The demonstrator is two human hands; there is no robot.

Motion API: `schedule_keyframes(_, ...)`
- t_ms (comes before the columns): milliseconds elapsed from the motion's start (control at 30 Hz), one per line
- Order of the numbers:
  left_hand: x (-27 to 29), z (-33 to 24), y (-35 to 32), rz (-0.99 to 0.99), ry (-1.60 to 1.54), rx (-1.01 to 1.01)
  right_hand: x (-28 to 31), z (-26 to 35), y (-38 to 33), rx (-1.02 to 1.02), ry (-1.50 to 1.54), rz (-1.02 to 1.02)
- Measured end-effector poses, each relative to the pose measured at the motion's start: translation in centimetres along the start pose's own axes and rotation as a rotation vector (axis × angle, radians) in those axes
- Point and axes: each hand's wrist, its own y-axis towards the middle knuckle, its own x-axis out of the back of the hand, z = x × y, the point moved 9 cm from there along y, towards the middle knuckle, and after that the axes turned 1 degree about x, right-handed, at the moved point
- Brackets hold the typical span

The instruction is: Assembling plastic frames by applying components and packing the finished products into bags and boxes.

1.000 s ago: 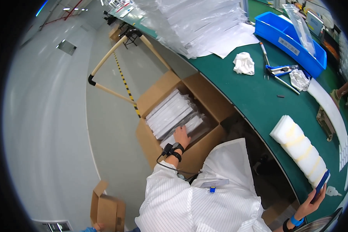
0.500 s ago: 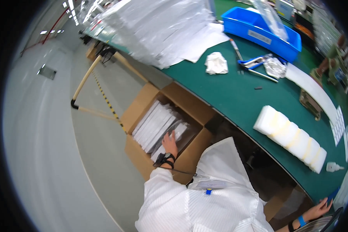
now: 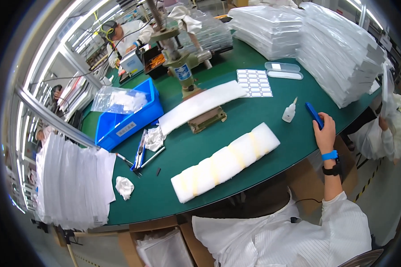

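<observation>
My right hand (image 3: 326, 132) is at the table's right front edge. Its thumb and fingers close round the near end of a slim blue utility knife (image 3: 313, 112). A small white dropper bottle (image 3: 289, 112) stands left of it. At the lower edge, an open cardboard box (image 3: 192, 244) holds flat clear plastic packages (image 3: 168, 250). A small skin-toned patch beside them may be part of my left hand (image 3: 143, 257), but its fingers cannot be made out. A white foam block with yellowish bands (image 3: 226, 162) lies across the table before me.
A green bench press (image 3: 182, 73) stands behind a curved white foam strip (image 3: 200, 104). Left of it are a blue bin (image 3: 130, 120), hand tools (image 3: 140, 151) and crumpled white wads (image 3: 124, 188). Wrapped stacks (image 3: 338, 53) rise at the right back. Other people work nearby.
My view has swung to the right, bringing the whole table in. My left hand, earlier plain among the packages in the box, is now mostly out of sight. My right hand stays at the blue knife.
</observation>
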Motion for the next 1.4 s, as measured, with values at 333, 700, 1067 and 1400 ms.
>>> schedule_keyframes(333,5.8,0.3,1.2,0.075,-1.117,0.014,4.1,15.8,-7.6,0.257,0.918,0.312)
schedule_keyframes(700,-9.4,-27.7,0.5,0.574,-1.626,-0.475,3.8,16.2,-13.5,-0.091,1.333,0.633)
schedule_keyframes(1067,-2.4,-33.8,-0.7,0.676,-1.360,-0.921,12.1,17.3,-7.0,0.194,0.947,0.442)
schedule_keyframes(1400,1.8,-37.6,-0.8,0.437,-1.055,-1.191,8.4,29.2,-11.7,0.233,1.412,0.706)
